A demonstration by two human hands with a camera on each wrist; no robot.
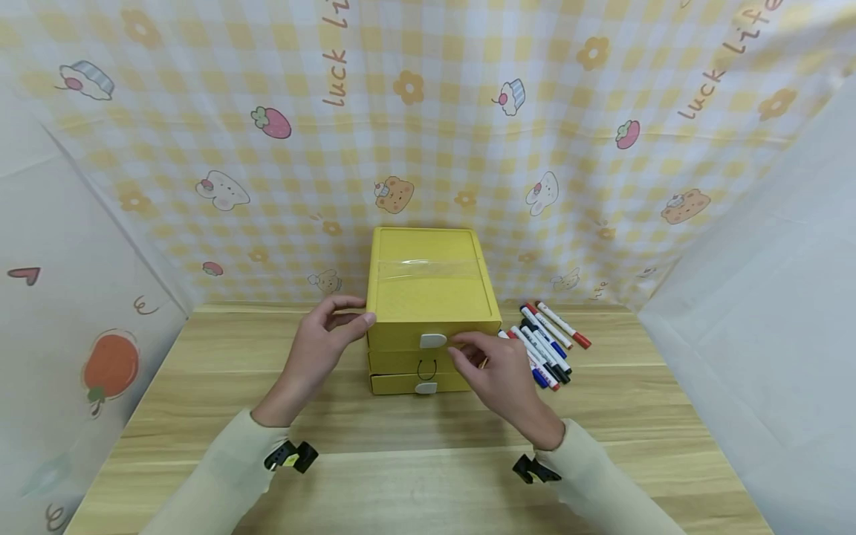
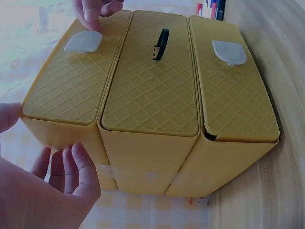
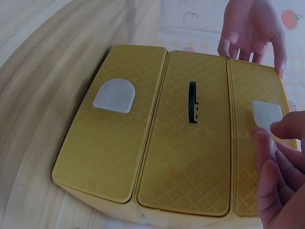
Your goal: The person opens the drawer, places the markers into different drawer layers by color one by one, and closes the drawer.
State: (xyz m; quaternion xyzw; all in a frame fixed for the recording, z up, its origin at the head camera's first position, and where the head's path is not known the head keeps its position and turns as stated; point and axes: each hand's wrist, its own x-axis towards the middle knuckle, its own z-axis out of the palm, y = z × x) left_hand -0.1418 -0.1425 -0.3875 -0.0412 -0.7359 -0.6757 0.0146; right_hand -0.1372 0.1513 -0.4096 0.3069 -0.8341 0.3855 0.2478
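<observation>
A yellow drawer box with three stacked drawers stands on the table. Its top and bottom drawers carry white tab handles; the middle one has a black loop handle. At the box's upper left front corner, my left hand rests thumb and fingers lightly against the side. My right hand is bent loosely in front of the top drawer, its fingertips just right of the white tab. Nothing shows between the right thumb and fingers. All the drawers are closed, with the bottom one slightly uneven at its left edge.
Several markers with red, blue and black caps lie in a pile right of the box. Clear tape crosses the box top. A checked curtain hangs behind the wooden table, with white cloth at both sides.
</observation>
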